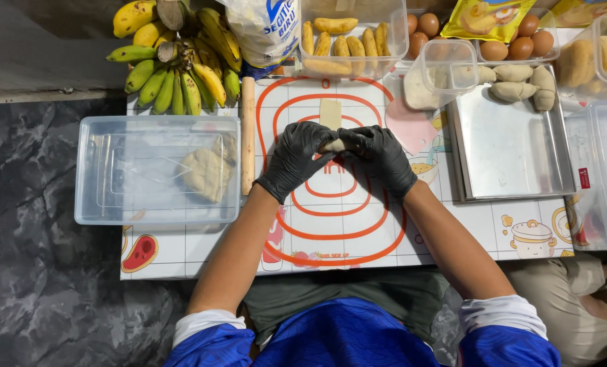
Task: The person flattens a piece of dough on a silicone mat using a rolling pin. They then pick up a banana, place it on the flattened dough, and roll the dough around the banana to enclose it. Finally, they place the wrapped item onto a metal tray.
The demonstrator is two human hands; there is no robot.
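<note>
Blue sleeves (pixel 347 340) nearest; black-gloved left hand (pixel 295 158) and right hand (pixel 383 158) together pinch the pale dough strip's (pixel 330 115) rolled near end; the rest stretches away.

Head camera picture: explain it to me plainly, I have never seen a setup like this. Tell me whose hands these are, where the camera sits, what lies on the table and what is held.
There is no machine here. A person wears one camera on the head, so you look straight down at their own arms.

Both hands wear black gloves. The left hand and right hand meet over a rolling mat with orange rings, and together they pinch one end of a pale strip of dough that lies flat on the mat.

To the left are a wooden rolling pin and a clear plastic box with a lump of dough inside. Bananas lie at the top left. To the right, a metal tray carries shaped dough pieces along its far edge. Brown eggs sit behind it.
</note>
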